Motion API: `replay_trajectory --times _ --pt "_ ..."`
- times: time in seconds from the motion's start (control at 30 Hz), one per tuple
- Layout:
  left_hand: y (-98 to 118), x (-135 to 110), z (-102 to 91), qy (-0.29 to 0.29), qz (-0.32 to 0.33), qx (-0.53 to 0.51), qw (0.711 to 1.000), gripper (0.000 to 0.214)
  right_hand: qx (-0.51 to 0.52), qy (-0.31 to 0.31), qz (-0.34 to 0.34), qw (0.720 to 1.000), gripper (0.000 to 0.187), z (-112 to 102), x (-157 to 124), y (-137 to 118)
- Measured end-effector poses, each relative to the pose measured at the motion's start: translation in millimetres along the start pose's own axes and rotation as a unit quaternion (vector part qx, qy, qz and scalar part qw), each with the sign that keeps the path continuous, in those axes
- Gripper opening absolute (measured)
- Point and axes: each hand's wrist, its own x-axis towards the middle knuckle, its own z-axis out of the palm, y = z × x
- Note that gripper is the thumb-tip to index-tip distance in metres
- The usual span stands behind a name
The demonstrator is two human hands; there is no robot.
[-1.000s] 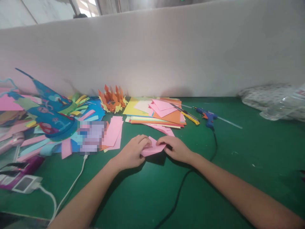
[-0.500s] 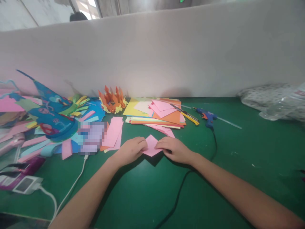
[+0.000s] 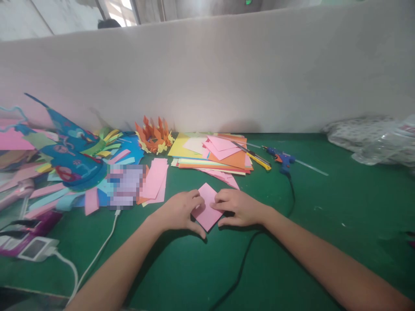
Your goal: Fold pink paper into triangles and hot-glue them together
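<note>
A small square of pink paper (image 3: 206, 216) lies on the green table in front of me, one corner pointing towards me. My left hand (image 3: 183, 211) rests its fingertips on the paper's left side, with the thumb stretched out beside the lower left edge. On the right side, the fingertips of my right hand (image 3: 241, 208) press on the paper, and its thumb lies apart from them on the table. Neither hand pinches the sheet; both are open.
Behind the paper is a stack of coloured paper (image 3: 210, 164) with a yellow cutter knife (image 3: 259, 160). Further right lies a blue glue gun (image 3: 283, 162), its black cable crossing the table. An orange paper crown (image 3: 154, 136), pink strips (image 3: 156, 181) and blue cone hats (image 3: 76, 166) stand left.
The pink paper has come down flat and shows as a larger square. Both thumbs have moved out from it towards me, while the fingers stay on its sides.
</note>
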Motion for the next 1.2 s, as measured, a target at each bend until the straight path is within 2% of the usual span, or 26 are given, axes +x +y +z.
replay_trajectory --times 0.1,0.2,0.27,0.43,0.53,0.63,0.77,0.9,1.03,1.13,1.2 --pt "-1 0 3.3 0.011 -0.007 -0.018 1.000 0.062 0.012 0.014 0.054 0.998 0.033 3 3 -5" --pt "-2 2 10.3 0.011 -0.007 -0.009 1.000 0.081 0.022 0.005 0.140 0.990 0.028 5 10 -12" --pt "-1 4 13.7 -0.001 -0.010 -0.011 1.000 0.093 0.024 -0.021 0.178 0.984 0.033 6 16 -17" --pt "6 8 13.6 -0.020 -0.041 -0.002 0.999 0.110 0.001 -0.057 0.191 0.980 0.047 8 24 -24" --pt "7 9 11.8 -0.035 -0.058 0.002 0.998 0.115 0.011 -0.060 0.204 0.977 0.045 7 23 -24" --pt "0 8 11.0 -0.035 -0.052 -0.016 0.998 0.104 0.028 -0.051 0.231 0.971 0.036 1 17 -17" --pt "-15 7 10.8 -0.036 -0.030 -0.079 0.996 0.072 0.045 -0.029 0.262 0.964 0.021 -10 3 0" --pt "-20 3 7.1 -0.039 -0.029 -0.109 0.993 0.070 0.062 -0.023 0.259 0.964 0.012 -14 -3 8" --pt "-20 -5 -2.7 -0.030 -0.057 -0.079 0.995 0.066 0.079 -0.028 0.247 0.965 0.002 -14 -1 6" --pt "-22 -9 -9.5 -0.023 -0.072 -0.065 0.995 0.058 0.075 -0.015 0.237 0.969 0.012 -14 1 2" --pt "-22 -9 -12.0 -0.013 -0.057 -0.078 0.995 0.055 0.069 -0.005 0.220 0.973 0.016 -14 1 -1"
